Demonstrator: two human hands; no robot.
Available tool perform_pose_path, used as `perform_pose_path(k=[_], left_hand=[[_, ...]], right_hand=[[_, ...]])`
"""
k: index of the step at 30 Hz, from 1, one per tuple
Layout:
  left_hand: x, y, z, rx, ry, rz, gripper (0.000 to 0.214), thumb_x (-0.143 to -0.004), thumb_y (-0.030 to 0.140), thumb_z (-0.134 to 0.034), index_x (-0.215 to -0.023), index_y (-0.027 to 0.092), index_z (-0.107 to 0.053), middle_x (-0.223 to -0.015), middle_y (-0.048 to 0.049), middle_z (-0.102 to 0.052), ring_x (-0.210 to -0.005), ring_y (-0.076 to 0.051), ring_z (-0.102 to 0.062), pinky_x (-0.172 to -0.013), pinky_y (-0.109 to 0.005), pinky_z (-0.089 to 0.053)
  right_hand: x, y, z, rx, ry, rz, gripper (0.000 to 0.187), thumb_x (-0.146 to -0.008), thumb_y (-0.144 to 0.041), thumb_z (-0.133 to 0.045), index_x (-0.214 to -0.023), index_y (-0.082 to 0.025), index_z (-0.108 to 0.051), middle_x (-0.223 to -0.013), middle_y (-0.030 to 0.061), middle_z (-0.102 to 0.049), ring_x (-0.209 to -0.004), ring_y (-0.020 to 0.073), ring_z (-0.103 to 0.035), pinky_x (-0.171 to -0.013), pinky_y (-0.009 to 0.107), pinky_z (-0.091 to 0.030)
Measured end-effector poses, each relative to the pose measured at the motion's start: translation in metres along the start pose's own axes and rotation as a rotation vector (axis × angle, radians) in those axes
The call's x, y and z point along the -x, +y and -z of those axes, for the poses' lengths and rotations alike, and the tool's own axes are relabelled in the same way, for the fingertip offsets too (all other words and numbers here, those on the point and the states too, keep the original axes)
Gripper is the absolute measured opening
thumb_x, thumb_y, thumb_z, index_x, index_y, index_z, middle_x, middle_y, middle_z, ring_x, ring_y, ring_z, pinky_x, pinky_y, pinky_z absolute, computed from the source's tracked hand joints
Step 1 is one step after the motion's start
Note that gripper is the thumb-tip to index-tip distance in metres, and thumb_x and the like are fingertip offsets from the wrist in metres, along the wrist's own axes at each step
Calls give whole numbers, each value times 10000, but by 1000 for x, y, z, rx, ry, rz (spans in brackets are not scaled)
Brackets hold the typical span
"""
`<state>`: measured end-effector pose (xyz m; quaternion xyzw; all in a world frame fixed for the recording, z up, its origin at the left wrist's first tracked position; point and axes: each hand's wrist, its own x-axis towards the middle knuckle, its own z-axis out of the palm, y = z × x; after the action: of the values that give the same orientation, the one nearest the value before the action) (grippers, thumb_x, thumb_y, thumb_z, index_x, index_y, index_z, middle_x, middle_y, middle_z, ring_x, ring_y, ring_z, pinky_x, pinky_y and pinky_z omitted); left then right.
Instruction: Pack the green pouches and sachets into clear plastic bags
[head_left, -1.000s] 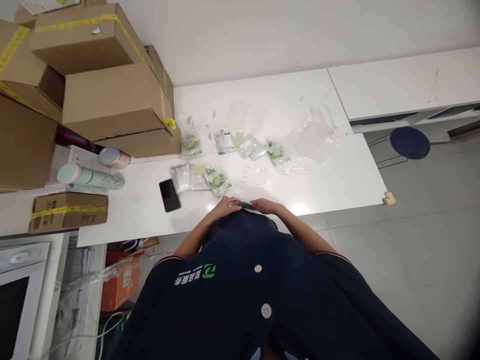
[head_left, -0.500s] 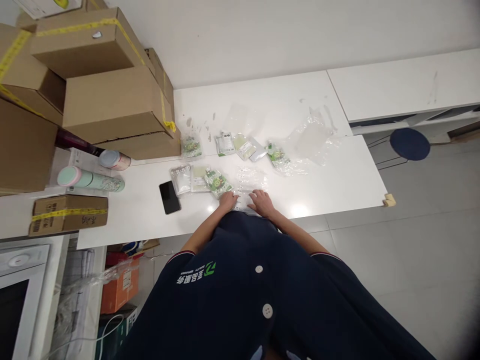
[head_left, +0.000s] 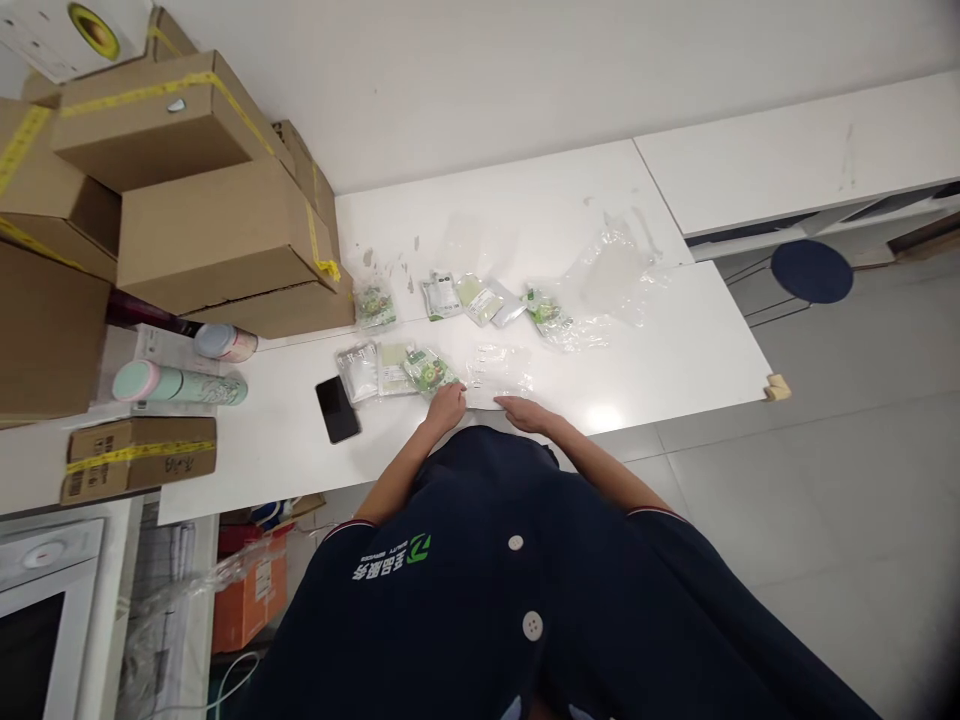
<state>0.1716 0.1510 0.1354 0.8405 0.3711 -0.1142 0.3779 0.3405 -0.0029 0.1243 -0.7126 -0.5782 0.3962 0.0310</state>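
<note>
A clear plastic bag (head_left: 501,370) with small dark print lies flat at the table's near edge, between my two hands. My left hand (head_left: 448,404) is closed at its near left corner, fingertips pinched on the plastic. At the near right corner, my right hand (head_left: 526,413) has its fingers pressed together on the bag's edge. Just left of the bag lies a green printed pouch (head_left: 431,370), close to my left fingertips. Beside that pouch are a pale green packet (head_left: 394,368) and a silvery packet (head_left: 360,372) in clear wrapping.
Farther back lie green pouches (head_left: 549,312), packets (head_left: 478,300) and a crumpled clear plastic wrap (head_left: 619,275). A black phone (head_left: 337,409) is at the left, near a mint bottle (head_left: 180,384) and a can (head_left: 225,342). Cardboard boxes (head_left: 214,220) are stacked behind them. A blue stool (head_left: 812,271) stands right.
My right hand's spread fingers have come together at the bag's near edge. The bag's near part no longer hangs toward my body. The whole view has shifted slightly.
</note>
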Motion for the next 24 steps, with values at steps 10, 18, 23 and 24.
perform_pose_path(k=[10, 18, 23, 24], left_hand=[[-36, 6, 3, 198, 24, -69, 348, -823, 308, -608, -1152, 211, -550, -985, -37, -650, -920, -192, -594, -849, -293, -445], [-100, 18, 20, 132, 85, 173, 195, -758, 282, -684, -870, 176, -565, -907, -50, -635, -922, -205, -590, -769, -261, -412], [-121, 18, 24, 120, 26, 227, 427, -717, 246, -704, -1103, 152, -547, -1106, -108, -629, -1066, -239, -569, -821, -262, -415], [-123, 19, 25, 118, 12, 226, 502, -720, 240, -698, -1180, 149, -518, -1147, -122, -616, -1087, -245, -564, -834, -267, -416]], right_hand=[[-48, 19, 82, -126, -112, -87, 273, -817, -172, -504, -961, -214, -731, -894, 31, -742, -788, 203, -673, -697, 266, -499], [-58, 36, 89, -14, 281, -257, 503, -916, -244, -434, -1411, -161, -461, -1363, 152, -545, -1204, 299, -526, -960, 404, -446], [-44, 40, 50, -3, 367, -349, 464, -913, -268, -456, -1370, -217, -513, -1434, 140, -463, -1219, 324, -508, -948, 442, -466], [-40, 40, 41, -13, 385, -371, 468, -909, -279, -468, -1371, -218, -514, -1465, 142, -424, -1233, 329, -499, -953, 443, -466]])
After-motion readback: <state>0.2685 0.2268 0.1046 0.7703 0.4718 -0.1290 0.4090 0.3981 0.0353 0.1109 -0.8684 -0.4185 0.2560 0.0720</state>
